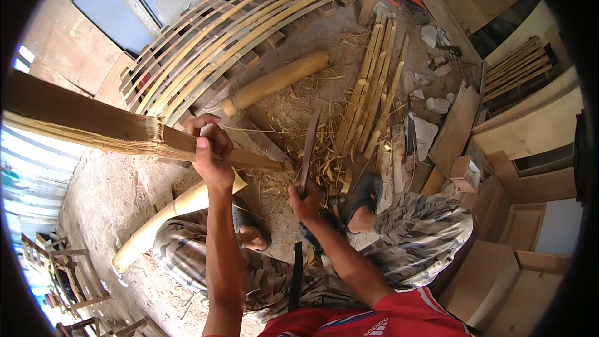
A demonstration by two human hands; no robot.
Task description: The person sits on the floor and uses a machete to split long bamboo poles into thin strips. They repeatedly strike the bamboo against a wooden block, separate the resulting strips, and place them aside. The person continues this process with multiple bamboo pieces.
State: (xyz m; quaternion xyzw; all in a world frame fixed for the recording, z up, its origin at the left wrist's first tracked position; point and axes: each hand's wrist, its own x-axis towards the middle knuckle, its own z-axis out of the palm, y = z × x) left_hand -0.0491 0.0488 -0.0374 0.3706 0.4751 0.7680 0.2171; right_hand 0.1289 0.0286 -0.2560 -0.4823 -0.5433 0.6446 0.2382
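Note:
My left hand (pixel 212 155) is closed round a long split bamboo piece (pixel 93 130). It has a raised node just left of the fingers and runs out past the left rim. Its narrow right end lies low in front of me, over the shavings. In my right hand (pixel 306 201) is the handle of a long flat-bladed knife (pixel 310 144), its dark blade pointing up and away from me. The blade stands a little right of the bamboo's end; I cannot tell whether they touch. Bamboo shavings (pixel 324 165) cover the ground beyond my hands.
One bamboo pole (pixel 281 82) lies ahead, another (pixel 168 218) by my left leg. Split strips (pixel 373 81) are piled at the right, near stones (pixel 438 105) and boards. A slatted bamboo frame (pixel 231 41) stands far left. Wooden cabinets (pixel 530 200) line the right side.

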